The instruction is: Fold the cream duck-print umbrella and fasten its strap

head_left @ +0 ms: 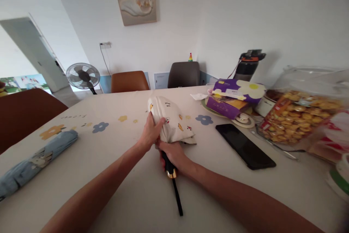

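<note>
A folded cream umbrella (174, 116) with small printed figures lies between my hands above the table, its canopy loosely gathered and pointing away from me. My left hand (150, 130) is closed around the left side of the canopy, thumb on top. Lower down, my right hand (176, 156) wraps round the umbrella where the canopy meets its black handle. A gold band rings the handle's end, and a black wrist strap hangs from it toward me. Some fingers of both hands are hidden under the umbrella. A second, blue umbrella (40, 160) rests rolled up at the left.
A black phone (245, 146) lies right of my hands on the flower-patterned tablecloth (120, 196). Beyond it are a purple tissue box (226, 105), a dark bottle (247, 66) and a bag of snacks (297, 116). Chairs (129, 81) and a fan (83, 76) stand past the table.
</note>
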`<action>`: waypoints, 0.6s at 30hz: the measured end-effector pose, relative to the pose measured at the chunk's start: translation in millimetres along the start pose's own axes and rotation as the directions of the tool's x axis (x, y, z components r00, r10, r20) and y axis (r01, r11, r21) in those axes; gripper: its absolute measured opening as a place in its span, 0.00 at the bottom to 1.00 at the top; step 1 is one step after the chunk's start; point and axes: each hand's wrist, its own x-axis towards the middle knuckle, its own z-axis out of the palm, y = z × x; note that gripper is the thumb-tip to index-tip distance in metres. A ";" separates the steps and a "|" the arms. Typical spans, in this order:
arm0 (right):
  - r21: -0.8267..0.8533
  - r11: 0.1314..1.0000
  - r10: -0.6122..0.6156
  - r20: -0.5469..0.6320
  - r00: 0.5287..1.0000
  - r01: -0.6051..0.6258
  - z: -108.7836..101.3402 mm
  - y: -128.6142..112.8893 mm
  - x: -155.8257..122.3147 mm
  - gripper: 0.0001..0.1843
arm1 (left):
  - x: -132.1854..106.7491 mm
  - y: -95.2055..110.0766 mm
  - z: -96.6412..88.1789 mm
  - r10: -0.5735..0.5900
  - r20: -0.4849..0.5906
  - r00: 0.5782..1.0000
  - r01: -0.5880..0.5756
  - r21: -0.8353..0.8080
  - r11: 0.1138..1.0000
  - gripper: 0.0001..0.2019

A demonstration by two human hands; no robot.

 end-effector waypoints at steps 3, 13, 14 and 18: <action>-0.042 0.999 -0.007 0.025 1.000 0.008 -1.2 1.7 1.0 0.13 | 6.9 3.7 4.5 -0.129 -0.016 0.991 0.122 -0.231 0.965 0.17; -0.119 0.993 -0.017 0.055 0.998 0.023 4.6 0.2 -1.8 0.12 | 17.1 0.3 -5.1 -0.361 0.175 0.916 0.381 -0.660 0.648 0.19; -0.112 0.993 -0.026 0.056 0.998 0.033 5.6 -0.7 -2.2 0.11 | 16.6 2.2 -5.5 -0.351 0.134 0.927 0.348 -0.660 0.666 0.18; 0.040 0.996 -0.086 0.053 0.995 0.084 7.0 -5.1 -3.8 0.17 | 14.1 10.8 -7.9 -0.291 0.039 0.956 0.245 -0.653 0.717 0.17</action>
